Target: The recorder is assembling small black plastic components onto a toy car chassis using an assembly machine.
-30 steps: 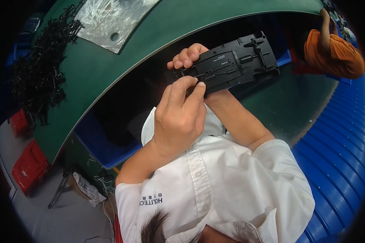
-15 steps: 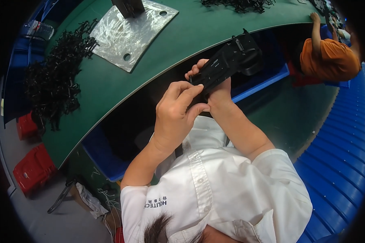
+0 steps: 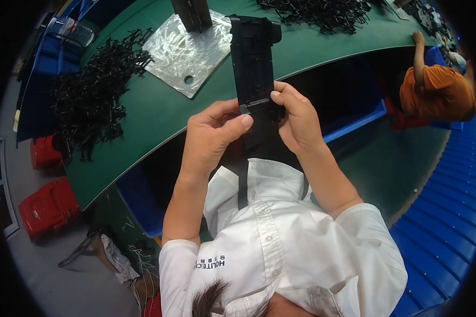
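Observation:
Between my two hands is a long black moulded plastic part (image 3: 254, 63), held upright over the table's near edge. My left hand (image 3: 211, 127) grips its lower left corner, thumb on the front face and fingers behind. On the lower right side, my right hand (image 3: 299, 113) pinches it with thumb and forefinger. A raised crosspiece runs across the part near my thumbs, and a rounded knob juts out at its upper right. What my fingers touch behind the part is hidden.
A silvery plate (image 3: 182, 58) with a hole and a dark upright post (image 3: 194, 13) rests on the green table (image 3: 137, 124). Piles of small black plastic pieces (image 3: 98, 87) lie left and far right. Red stools (image 3: 47, 208) stand left; a person in orange (image 3: 439, 92) sits right.
The black part has swung from a rightward slant to upright and moved left, turning a different face toward me. My right hand has come out from behind it to its right edge.

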Available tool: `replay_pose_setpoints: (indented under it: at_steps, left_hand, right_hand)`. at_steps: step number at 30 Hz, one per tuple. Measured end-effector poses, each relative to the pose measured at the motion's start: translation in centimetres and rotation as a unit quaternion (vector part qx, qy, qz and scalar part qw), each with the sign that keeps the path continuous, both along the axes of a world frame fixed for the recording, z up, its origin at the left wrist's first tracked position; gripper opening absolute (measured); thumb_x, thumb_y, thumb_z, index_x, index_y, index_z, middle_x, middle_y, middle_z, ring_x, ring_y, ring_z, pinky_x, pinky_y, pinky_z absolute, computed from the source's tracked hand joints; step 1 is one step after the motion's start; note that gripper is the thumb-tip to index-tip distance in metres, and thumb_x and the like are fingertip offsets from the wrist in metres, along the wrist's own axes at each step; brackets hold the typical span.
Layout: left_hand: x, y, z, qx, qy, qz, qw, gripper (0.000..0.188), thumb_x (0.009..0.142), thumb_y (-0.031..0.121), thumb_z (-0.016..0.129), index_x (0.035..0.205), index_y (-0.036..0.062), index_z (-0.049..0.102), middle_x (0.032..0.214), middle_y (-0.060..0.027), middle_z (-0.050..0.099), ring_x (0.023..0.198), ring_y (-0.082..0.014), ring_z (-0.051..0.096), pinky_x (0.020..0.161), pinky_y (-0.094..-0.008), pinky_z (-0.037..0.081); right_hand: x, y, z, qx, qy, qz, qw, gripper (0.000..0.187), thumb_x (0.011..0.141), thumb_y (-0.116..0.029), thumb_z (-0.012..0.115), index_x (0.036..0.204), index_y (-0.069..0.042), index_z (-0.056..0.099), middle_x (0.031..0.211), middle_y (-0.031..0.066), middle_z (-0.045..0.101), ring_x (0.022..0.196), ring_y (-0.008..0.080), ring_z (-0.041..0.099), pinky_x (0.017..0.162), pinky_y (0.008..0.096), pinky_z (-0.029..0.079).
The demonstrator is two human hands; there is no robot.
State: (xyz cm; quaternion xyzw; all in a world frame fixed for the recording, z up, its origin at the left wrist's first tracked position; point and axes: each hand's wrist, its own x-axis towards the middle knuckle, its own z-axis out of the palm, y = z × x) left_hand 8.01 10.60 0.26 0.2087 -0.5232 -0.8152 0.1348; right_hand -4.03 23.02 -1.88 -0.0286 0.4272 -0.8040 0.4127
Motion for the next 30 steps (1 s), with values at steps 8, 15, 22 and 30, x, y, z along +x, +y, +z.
replay_pose_setpoints:
  at_steps: [8,15,22,30]
  left_hand:
    - [0.3,-1.6,-1.4,0.211,-0.006,-0.031,0.977,0.038,0.083,0.005,0.062,0.117,-0.0085,0.052,0.102,-0.0139,0.063,0.088,-0.0166,0.063,0.078,-0.0276,0.053]
    - [-0.1,-1.4,-1.1,0.205,0.014,0.008,0.979,0.042,0.083,0.005,0.061,0.121,-0.0079,0.048,0.103,-0.0120,0.062,0.086,-0.0135,0.063,0.074,-0.0248,0.054]
    - [-0.3,-1.2,-1.2,0.203,0.016,0.024,0.979,0.040,0.085,0.007,0.058,0.121,-0.0071,0.047,0.102,-0.0116,0.062,0.083,-0.0121,0.063,0.072,-0.0229,0.054]
    - [-0.7,-0.1,-0.6,0.191,0.029,0.061,0.979,0.040,0.088,0.013,0.056,0.123,-0.0040,0.047,0.104,-0.0105,0.061,0.090,-0.0135,0.061,0.077,-0.0259,0.051]
  right_hand:
    - [0.0,1.4,0.5,-0.006,-0.040,0.050,0.998,0.024,0.087,-0.010,0.058,0.107,0.003,0.053,0.092,0.0070,0.063,0.079,0.0107,0.063,0.067,0.0221,0.053]
    - [0.4,1.8,0.6,-0.041,-0.007,0.063,0.997,0.033,0.089,-0.014,0.058,0.115,0.006,0.050,0.098,0.0092,0.062,0.088,0.0112,0.061,0.074,0.0220,0.051]
    - [0.7,1.0,-0.1,-0.031,0.033,-0.007,0.999,0.037,0.087,-0.008,0.060,0.118,0.006,0.045,0.095,0.0075,0.061,0.077,0.0066,0.057,0.066,0.0178,0.048]
    - [0.7,0.6,-1.1,-0.034,0.042,-0.034,0.998,0.034,0.087,-0.009,0.061,0.115,0.005,0.046,0.094,0.0067,0.061,0.076,0.0065,0.057,0.065,0.0174,0.047]
